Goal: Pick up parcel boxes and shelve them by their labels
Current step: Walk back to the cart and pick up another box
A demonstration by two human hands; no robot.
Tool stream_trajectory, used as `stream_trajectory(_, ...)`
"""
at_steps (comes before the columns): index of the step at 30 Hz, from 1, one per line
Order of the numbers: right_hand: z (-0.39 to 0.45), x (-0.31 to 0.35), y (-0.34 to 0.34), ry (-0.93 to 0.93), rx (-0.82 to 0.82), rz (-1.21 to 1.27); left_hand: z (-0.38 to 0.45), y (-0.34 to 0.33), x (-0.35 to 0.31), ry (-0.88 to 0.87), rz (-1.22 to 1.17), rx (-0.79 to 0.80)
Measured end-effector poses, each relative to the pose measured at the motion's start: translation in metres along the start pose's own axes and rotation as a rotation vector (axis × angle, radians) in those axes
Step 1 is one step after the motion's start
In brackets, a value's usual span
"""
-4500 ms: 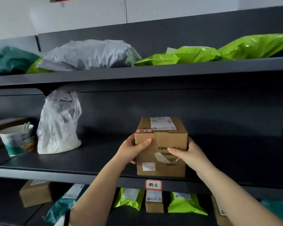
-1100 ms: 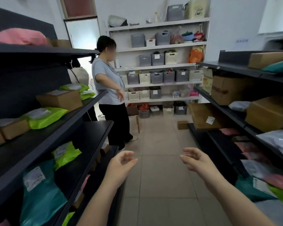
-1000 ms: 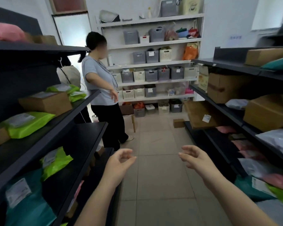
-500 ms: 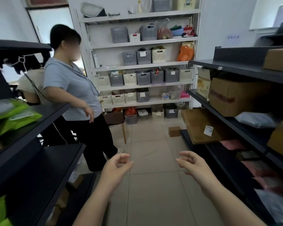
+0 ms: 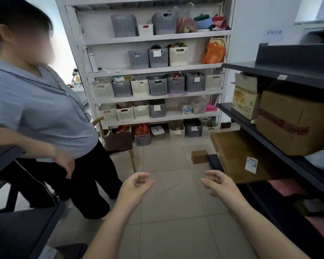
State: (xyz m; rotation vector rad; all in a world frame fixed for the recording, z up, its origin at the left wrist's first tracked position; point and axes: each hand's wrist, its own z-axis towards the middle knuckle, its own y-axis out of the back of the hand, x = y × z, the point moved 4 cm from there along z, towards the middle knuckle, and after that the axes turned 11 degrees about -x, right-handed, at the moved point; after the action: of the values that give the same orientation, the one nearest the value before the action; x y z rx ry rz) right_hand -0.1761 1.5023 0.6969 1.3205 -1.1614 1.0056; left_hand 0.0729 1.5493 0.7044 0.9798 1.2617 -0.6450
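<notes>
My left hand [image 5: 136, 186] and my right hand [image 5: 218, 183] hang in front of me over the tiled aisle floor, both with loosely curled, parted fingers and nothing in them. A small brown parcel box [image 5: 199, 156] lies on the floor ahead, past my right hand, by the foot of the dark shelf unit [image 5: 269, 144] on the right. That unit carries a large taped cardboard box [image 5: 295, 122], a printed carton [image 5: 245, 99] and a flat brown parcel [image 5: 245, 157] with a white label.
A person in a light blue shirt [image 5: 37, 109] stands close on the left, beside a dark shelf [image 5: 17, 234]. A wooden chair [image 5: 118, 141] stands behind them. White shelving with several grey and cream baskets [image 5: 157, 85] closes the aisle's far end.
Earlier both hands held a cardboard box on a shelf; they now hold nothing. Since one second ago I have moved down the aisle, and the person and white shelving are much closer.
</notes>
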Motion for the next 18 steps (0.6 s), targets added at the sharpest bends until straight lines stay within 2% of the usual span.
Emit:
stream_trajectory(12,0.233,0.013,-0.065,-0.066,-0.106,-0.032,0.261,-0.067,-0.007,-0.020,0.055,0.095)
stream_trajectory(18,0.369,0.023,-0.083,-0.049,-0.116,-0.019,0.389,-0.119,-0.012,-0.031,0.087,0.087)
